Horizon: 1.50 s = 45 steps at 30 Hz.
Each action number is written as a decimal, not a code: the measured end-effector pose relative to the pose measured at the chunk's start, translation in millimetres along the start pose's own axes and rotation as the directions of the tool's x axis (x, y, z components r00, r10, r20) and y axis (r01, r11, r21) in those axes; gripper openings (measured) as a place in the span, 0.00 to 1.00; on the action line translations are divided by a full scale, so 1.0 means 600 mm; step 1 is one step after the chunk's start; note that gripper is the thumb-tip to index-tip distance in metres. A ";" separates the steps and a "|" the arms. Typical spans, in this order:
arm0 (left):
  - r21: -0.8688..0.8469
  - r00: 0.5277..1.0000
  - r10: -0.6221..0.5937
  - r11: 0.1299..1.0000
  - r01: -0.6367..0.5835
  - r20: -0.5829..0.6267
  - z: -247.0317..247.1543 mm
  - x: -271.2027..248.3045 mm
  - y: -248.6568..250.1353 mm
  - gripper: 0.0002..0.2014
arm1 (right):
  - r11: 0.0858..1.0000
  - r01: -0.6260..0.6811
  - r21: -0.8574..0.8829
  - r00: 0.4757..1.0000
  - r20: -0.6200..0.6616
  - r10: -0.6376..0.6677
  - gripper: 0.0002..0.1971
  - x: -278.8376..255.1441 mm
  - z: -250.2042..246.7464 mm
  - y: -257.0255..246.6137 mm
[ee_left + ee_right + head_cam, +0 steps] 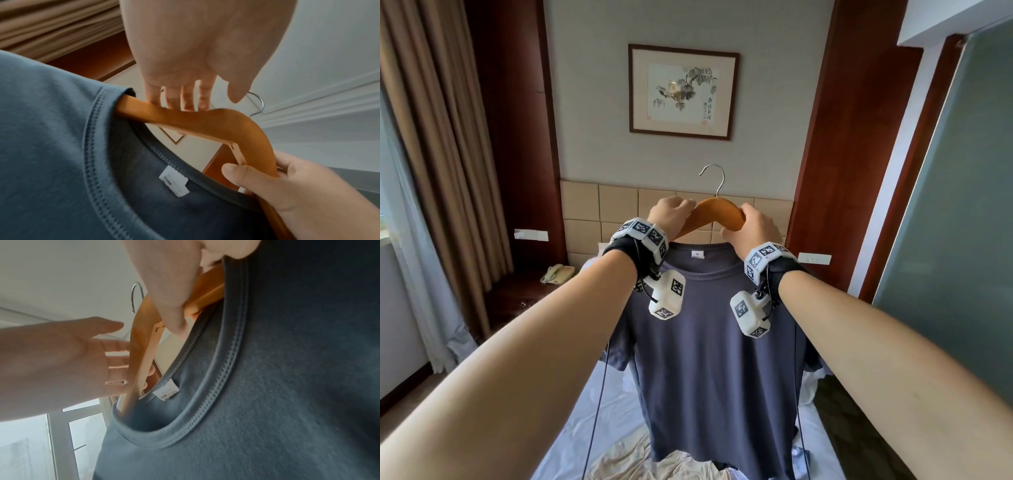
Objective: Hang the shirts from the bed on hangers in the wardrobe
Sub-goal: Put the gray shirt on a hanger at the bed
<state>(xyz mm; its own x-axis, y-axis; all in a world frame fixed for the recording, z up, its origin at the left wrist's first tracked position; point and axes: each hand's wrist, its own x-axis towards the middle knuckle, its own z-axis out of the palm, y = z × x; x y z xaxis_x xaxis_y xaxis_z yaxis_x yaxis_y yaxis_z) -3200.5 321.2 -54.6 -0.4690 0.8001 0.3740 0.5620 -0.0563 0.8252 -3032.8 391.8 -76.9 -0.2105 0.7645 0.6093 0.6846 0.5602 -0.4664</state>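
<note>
My right hand (287, 183) gripped the wooden hanger (717, 214) at the T-shirt (715, 359) collar — one arm inside, the other exposed; left hand (195, 53) fingers lay relaxed on it, above the bed (616, 411).

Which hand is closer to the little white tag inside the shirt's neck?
Right. The right hand grips the wooden hanger just beside the collar, close to the white tag. The left hand rests its straight fingers on the hanger's other arm, farther above the tag.
</note>
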 end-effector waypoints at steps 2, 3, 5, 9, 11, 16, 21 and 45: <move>0.073 0.999 0.032 0.997 -0.033 0.018 0.004 0.001 0.005 0.17 | 1.000 0.006 0.002 1.000 0.002 -0.006 0.14 0.000 -0.001 -0.002; 0.096 0.998 0.049 0.994 -0.052 0.034 0.005 0.002 0.006 0.19 | 1.000 0.015 0.014 1.000 0.005 -0.015 0.14 -0.001 -0.002 -0.003; 0.128 0.994 0.069 0.989 -0.079 0.086 0.009 0.004 0.009 0.22 | 0.998 0.043 0.048 0.999 0.031 -0.044 0.15 -0.002 -0.003 -0.008; 0.144 0.994 0.078 0.986 -0.088 0.075 0.019 0.005 0.010 0.28 | 0.992 0.079 0.103 0.992 0.087 -0.088 0.17 -0.004 -0.003 -0.019; 0.162 0.996 0.085 0.983 -0.087 0.021 0.018 0.006 0.006 0.28 | 0.975 0.073 0.212 0.981 0.159 -0.108 0.17 -0.002 -0.011 -0.020; 0.169 0.994 0.076 0.984 -0.062 -0.079 0.000 0.012 -0.013 0.26 | 0.955 -0.057 0.292 0.955 0.295 -0.033 0.21 0.010 -0.030 0.011; 0.143 0.985 0.088 0.987 -0.067 -0.145 -0.022 0.011 -0.018 0.25 | 0.971 -0.228 0.070 0.862 0.478 0.167 0.31 -0.006 -0.036 0.052; 0.096 0.974 0.080 0.994 -0.061 -0.210 -0.035 0.007 -0.006 0.30 | 0.843 -0.536 -0.036 0.826 0.183 0.533 0.21 -0.028 -0.043 0.138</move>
<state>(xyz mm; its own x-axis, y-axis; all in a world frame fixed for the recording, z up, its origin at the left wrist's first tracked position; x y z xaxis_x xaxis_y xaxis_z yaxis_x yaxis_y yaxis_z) -3219.1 312.1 -47.2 -0.5553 0.6496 0.5193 0.6520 -0.0476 0.7567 -2954.8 417.1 -109.3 0.0633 0.9885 0.1376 0.7156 0.0512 -0.6966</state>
